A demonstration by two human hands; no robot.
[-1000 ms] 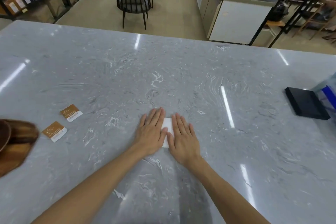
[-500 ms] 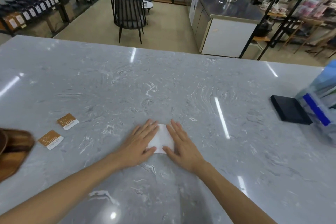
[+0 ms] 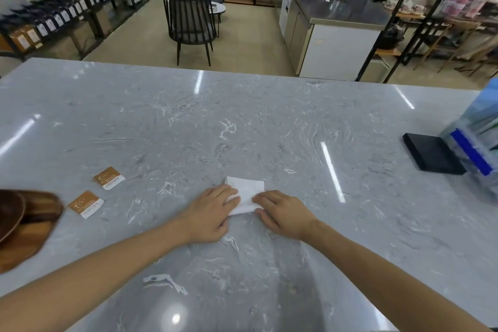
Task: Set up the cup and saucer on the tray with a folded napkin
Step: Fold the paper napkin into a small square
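Here, a white folded napkin (image 3: 246, 197) lies flat on the grey marble counter (image 3: 269, 121), a little below the middle of the view. The left hand (image 3: 210, 213) rests at the napkin's 9 o'clock edge, fingers curled, with fingertips and thumb on its left border; whether the thumb has slipped under the paper to pinch it, I cannot tell. The right hand (image 3: 283, 213) sits at the napkin's 4 o'clock corner, fingers bent and pressing down on that corner rather than closed around anything. Both hands touch the napkin, and its far part at 12 o'clock shows uncovered between them.

At 9 o'clock from the hands, well apart at the left edge of the view, is a wooden tray (image 3: 29, 234) with a dark wooden saucer (image 3: 10, 213) on it, both cut off by the frame. Between the tray and the napkin lie two small brown-and-white packets: one packet (image 3: 86, 204) just beside the tray, another packet (image 3: 109, 178) at its 1 o'clock. Towards 3 o'clock, near the counter's right end, a black box (image 3: 431, 153) lies flat, with a clear blue-striped container (image 3: 474, 143) touching its right side.
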